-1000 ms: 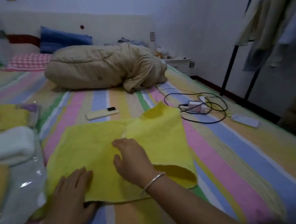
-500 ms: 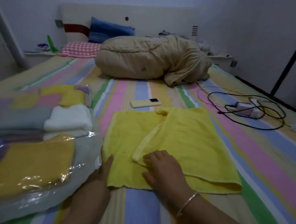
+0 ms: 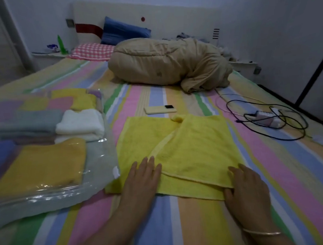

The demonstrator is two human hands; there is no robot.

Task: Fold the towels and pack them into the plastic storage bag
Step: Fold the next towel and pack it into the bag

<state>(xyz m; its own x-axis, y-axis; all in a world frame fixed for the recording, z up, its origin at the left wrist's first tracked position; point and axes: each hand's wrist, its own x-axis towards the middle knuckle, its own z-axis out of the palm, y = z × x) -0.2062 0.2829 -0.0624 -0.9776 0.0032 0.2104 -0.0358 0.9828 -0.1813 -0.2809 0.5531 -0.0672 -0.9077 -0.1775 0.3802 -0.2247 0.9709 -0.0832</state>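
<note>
At lower centre, the left hand (image 3: 141, 182) lay flat with fingers straight on the yellow towel (image 3: 187, 149); the right hand (image 3: 244, 189) pinched its lower-right edge. At left, the plastic storage bag (image 3: 101, 175) contained folded towels (image 3: 44, 141).

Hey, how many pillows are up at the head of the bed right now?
2. A blue pillow leans against the headboard, and a red-and-white checked pillow lies flat in front of it. The tan bundled quilt could be hiding more behind it.
</note>
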